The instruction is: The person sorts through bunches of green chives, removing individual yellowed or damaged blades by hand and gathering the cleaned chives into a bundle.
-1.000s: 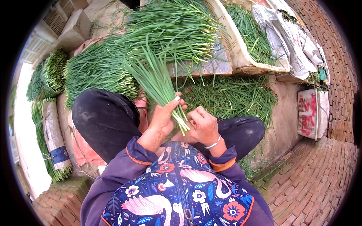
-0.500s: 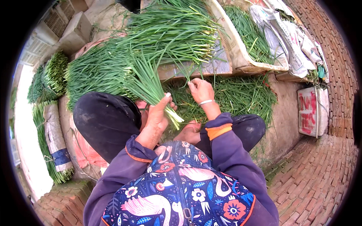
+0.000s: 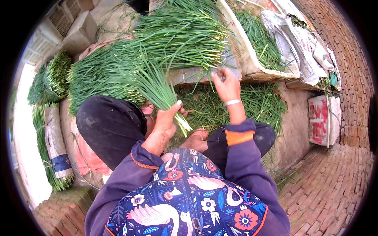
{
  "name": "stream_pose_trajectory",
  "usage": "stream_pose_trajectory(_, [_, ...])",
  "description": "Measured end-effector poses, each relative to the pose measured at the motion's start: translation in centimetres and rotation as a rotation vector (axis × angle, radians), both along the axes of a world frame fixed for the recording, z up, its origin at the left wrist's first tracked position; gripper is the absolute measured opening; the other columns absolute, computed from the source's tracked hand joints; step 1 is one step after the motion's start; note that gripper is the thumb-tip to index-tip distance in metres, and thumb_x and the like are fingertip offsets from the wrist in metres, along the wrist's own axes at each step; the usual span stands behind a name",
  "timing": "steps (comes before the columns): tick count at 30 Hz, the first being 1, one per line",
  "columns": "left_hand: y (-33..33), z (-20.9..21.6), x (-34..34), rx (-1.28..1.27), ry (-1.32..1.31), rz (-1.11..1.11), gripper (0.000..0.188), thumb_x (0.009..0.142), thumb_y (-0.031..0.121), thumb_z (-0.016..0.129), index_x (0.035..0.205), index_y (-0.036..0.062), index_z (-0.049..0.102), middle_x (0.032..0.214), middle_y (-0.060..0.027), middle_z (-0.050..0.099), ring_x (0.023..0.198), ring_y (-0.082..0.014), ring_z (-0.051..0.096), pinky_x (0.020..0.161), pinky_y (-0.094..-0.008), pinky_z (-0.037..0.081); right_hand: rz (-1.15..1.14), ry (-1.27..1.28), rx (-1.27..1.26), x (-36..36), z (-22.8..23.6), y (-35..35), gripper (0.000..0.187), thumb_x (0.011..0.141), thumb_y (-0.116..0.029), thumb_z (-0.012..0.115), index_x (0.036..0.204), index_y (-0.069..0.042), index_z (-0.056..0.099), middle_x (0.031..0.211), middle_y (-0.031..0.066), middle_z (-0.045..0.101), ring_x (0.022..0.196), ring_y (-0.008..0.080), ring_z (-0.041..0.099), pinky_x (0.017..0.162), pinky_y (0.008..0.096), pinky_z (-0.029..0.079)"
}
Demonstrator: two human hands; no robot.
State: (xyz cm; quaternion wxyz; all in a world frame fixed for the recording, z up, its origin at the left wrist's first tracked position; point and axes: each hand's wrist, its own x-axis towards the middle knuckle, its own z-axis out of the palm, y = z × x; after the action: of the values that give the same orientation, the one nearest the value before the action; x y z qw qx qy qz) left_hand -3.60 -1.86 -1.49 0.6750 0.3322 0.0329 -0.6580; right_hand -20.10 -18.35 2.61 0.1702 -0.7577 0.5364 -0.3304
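My left hand [image 3: 166, 121] is closed around a bunch of garlic chives [image 3: 159, 88], gripping it near the pale cut ends. The green tips fan up and left over the pile. To its right, my right hand [image 3: 227, 87] is raised by the pile's pale ends, its fingers curled in and slightly blurred. Thin green blades hang close to its thumb, but whatever it may hold is hard to make out. A thick pile of chives [image 3: 177, 37] lies on a low board [image 3: 185, 77] in front of me.
Loose green blades [image 3: 260, 100] cover the ground beneath the board. At the right stand a pale crate [image 3: 252, 59] of chives, white sacks [image 3: 293, 43] and a red-marked white box [image 3: 323, 120]. Wrapped chive bundles [image 3: 57, 141] lie at the left. My bent knees [image 3: 112, 126] flank the work.
My right hand has moved right and slightly up, away from the bunch. My left hand stays nearly in place, still holding the chives.
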Motion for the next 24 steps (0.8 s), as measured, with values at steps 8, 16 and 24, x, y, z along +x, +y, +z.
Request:
stream_pose_trajectory(8, [0.2, -0.4, 1.1, 0.004, 0.167, 0.013, 0.019, 0.086, 0.009, 0.068, 0.102, 0.0073, 0.057, 0.084, -0.0046, 0.060, 0.067, -0.0153, 0.054, 0.066, -0.0305, 0.048, 0.060, -0.421, 0.410, 3.2, -3.8, -1.4, 0.025, 0.079, -0.022, 0.074, 0.087, 0.001, 0.070, 0.072, 0.0040, 0.067, 0.065, 0.0090, 0.057, 0.063, 0.0271, 0.047])
stream_pose_trajectory(16, [1.1, -1.0, -0.1, 0.117, -0.010, -0.083, 0.026, 0.089, 0.012, 0.064, 0.109, -0.0022, 0.056, 0.113, -0.0188, 0.064, 0.101, -0.0308, 0.064, 0.080, -0.0376, 0.056, 0.174, -0.012, 0.261, 1.3, -2.5, 11.5, 0.022, 0.089, -0.026, 0.058, 0.082, -0.005, 0.062, 0.079, 0.0149, 0.062, 0.074, 0.0360, 0.061, 0.063, 0.0431, 0.048])
stream_pose_trajectory(24, [1.1, 0.0, -0.2, 0.161, -0.045, -0.067, 0.039, 0.083, 0.000, 0.068, 0.119, 0.0026, 0.054, 0.103, -0.0133, 0.065, 0.084, -0.0249, 0.065, 0.073, -0.0373, 0.058, 0.632, 0.183, 0.474, 0.6, 0.6, 12.6, 0.019, 0.083, -0.024, 0.060, 0.082, -0.005, 0.060, 0.076, 0.0151, 0.061, 0.073, 0.0366, 0.061, 0.063, 0.0449, 0.048])
